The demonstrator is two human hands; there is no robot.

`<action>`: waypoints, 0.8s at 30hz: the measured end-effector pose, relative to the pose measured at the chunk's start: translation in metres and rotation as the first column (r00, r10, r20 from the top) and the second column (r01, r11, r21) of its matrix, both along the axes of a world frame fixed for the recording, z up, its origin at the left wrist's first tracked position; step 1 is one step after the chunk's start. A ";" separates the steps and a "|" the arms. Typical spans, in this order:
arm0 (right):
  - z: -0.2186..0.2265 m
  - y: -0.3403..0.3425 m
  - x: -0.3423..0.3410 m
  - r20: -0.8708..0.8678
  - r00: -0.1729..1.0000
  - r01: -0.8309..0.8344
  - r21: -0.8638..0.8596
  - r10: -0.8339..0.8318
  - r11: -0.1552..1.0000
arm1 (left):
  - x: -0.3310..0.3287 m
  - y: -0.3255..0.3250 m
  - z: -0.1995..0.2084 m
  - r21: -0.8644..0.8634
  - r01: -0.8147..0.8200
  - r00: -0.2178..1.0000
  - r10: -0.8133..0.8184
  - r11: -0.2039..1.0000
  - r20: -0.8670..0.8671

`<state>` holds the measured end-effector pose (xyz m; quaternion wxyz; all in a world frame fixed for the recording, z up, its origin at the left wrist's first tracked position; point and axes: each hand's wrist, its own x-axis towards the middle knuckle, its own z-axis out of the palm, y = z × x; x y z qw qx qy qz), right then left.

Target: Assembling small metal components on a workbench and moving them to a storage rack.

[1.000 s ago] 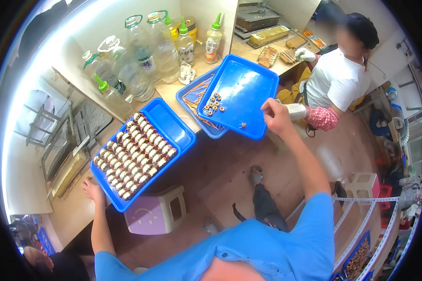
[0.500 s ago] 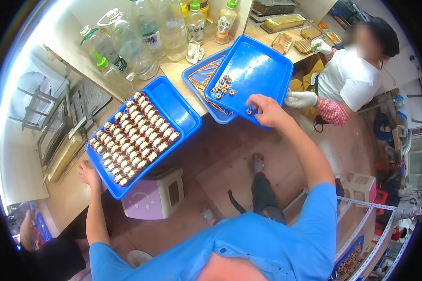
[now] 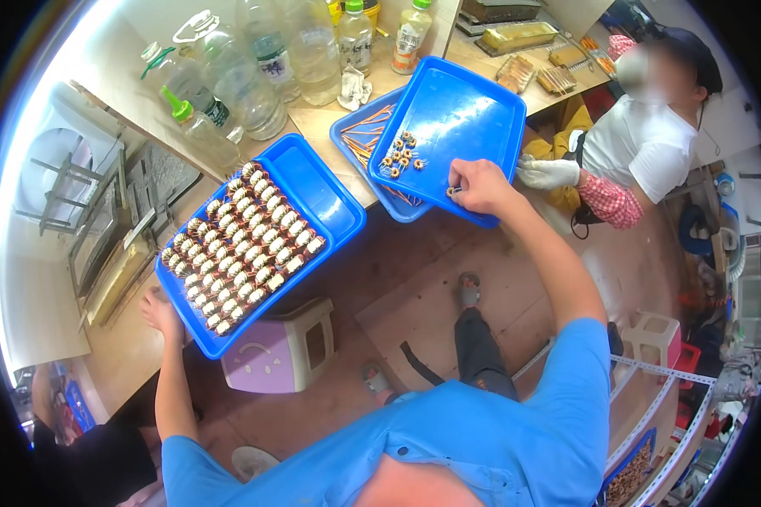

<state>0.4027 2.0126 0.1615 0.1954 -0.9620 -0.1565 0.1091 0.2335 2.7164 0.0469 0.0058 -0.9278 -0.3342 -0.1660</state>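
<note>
My right hand (image 3: 482, 186) is over the near right edge of a blue tray (image 3: 465, 110). Its thumb and fingers pinch a small copper-wound ring coil (image 3: 452, 192), partly hidden by the fingertips. A cluster of similar ring coils (image 3: 403, 154) with wire ends lies on that tray's left side. My left hand (image 3: 160, 314) rests against the left edge of another blue tray (image 3: 323, 198), fingers stretched out; part of the hand is hidden. Rows of wound coils with whitish sides (image 3: 241, 245) fill most of this tray, leaving a bare strip at its right.
Beneath the right tray, another blue tray (image 3: 344, 127) holds copper-coloured strips. Plastic bottles (image 3: 313, 59) and a crumpled white cloth (image 3: 354, 89) stand behind. A co-worker's gloved hand (image 3: 550, 172) is close to the right tray. A purple and white stool (image 3: 271, 359) stands below the bench.
My right hand has closed on the ring coil and shifted slightly right. The right tray has moved a little. The co-worker's farther arm has risen toward the head. My left hand stays put.
</note>
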 end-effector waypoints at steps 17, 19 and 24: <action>0.008 -0.009 -0.039 0.212 0.956 0.058 0.544 -0.204 0.837 | 0.004 -0.010 0.003 0.025 0.028 0.996 -0.030 0.999 0.088; 0.036 -0.002 -0.080 0.327 0.921 -0.051 0.641 -0.213 0.766 | -0.002 -0.010 -0.001 0.021 0.041 0.993 -0.043 0.999 0.107; 0.116 0.018 -0.180 0.543 0.830 -0.255 0.576 -0.130 0.776 | -0.067 0.017 0.008 -0.128 0.107 0.926 -0.052 0.986 0.375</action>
